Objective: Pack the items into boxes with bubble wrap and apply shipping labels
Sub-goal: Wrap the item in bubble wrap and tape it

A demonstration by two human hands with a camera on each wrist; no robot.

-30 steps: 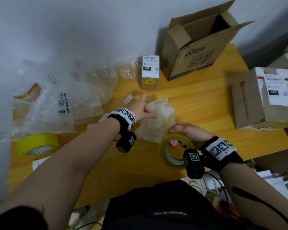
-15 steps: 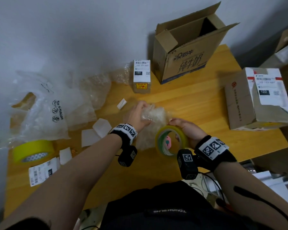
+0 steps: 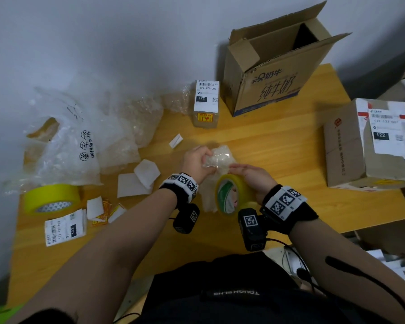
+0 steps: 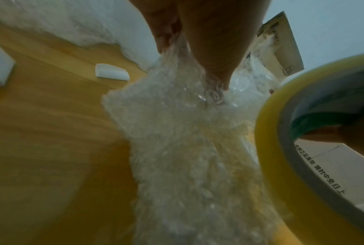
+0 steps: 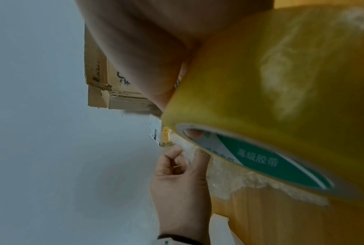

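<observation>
While the left hand (image 3: 198,161) pinches the gathered top of the bubble-wrap bundle (image 3: 216,160) above the middle of the wooden table (image 3: 278,146), the right hand (image 3: 251,177) carries the tape roll (image 3: 230,195), fingers hooked through its core and fingertips (image 3: 234,166) reaching the bundle. The step in hand appears to be taping the wrap shut. To do it well, the pinch should probably hold the overlap tight until the free end of the tape is pressed onto it; the roll is then best drawn around the bundle under light tension, so that the film does not wrinkle or stick to itself. Whether the tape end already adheres cannot be told.

The bundle is a crumpled, cloudy, translucent mass of small bubbles (image 4: 189,140), its lower part hanging down towards the table beside the roll (image 4: 302,149); what it encloses is hidden. The left hand's fingers (image 5: 178,160) are curled tight on the wrap.

Ahead stands an open carton (image 3: 274,73); a small labelled box (image 3: 206,102) sits to its left, and a larger labelled box (image 3: 365,146) lies at the right edge.
</observation>
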